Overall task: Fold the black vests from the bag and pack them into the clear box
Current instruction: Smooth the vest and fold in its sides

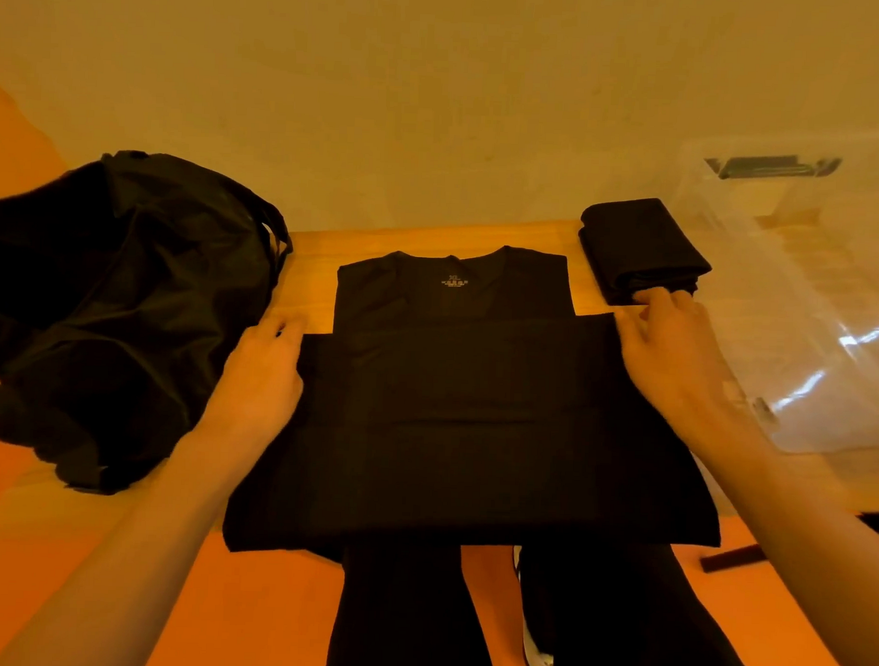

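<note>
Pinched at both hem corners — black vest point(474, 408) on the wooden table point(310, 258).
Your left hand point(264, 376) and right hand point(676, 356) each nip a corner of the upturned hem; soft, limp cloth, so lift by corners.

Dim orange cast, glare on clear box point(804, 305), edges seemingly warped, soft focus

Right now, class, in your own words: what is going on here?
A person is folding a black vest on the table. The left hand and right hand hold the two corners of its bottom part, folded up over the chest. A stack of folded vests lies beside the clear box, not in it, and the black bag sits at the left.
</note>
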Tool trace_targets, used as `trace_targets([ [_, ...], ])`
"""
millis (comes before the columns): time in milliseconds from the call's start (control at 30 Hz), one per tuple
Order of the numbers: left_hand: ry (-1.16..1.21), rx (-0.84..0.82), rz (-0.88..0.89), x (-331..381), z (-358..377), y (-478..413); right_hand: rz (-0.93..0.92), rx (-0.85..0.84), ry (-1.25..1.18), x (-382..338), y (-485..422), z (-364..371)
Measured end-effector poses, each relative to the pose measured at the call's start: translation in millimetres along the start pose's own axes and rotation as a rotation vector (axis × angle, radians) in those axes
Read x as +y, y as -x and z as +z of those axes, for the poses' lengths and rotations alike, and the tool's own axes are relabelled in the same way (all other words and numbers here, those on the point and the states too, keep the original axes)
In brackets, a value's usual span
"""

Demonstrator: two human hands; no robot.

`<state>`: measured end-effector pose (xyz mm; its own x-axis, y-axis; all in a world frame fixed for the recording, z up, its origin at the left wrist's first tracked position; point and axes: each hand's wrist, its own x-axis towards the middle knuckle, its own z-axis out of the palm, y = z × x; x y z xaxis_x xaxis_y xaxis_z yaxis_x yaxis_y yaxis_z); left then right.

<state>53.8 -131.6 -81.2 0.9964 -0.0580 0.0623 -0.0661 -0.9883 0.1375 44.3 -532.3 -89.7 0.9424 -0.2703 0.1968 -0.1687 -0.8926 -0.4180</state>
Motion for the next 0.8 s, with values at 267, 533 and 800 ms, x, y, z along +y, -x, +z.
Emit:
trace_targets([
  [267,-0.302,-0.185,0.004,-0.4,-11.6,-37.0,0.191,-0.101,-0.132,-5.3,-26.3,5.8],
  [533,-0.126,-0.270,-0.107,5.0,-30.4,-46.4,0.227,-0.098,-0.235,-0.7,-27.3,-4.7],
  [800,-0.208,-0.326,-0.081,2.8,-39.1,-42.3,0.244,-0.218,-0.186,0.3,-35.5,-9.9],
])
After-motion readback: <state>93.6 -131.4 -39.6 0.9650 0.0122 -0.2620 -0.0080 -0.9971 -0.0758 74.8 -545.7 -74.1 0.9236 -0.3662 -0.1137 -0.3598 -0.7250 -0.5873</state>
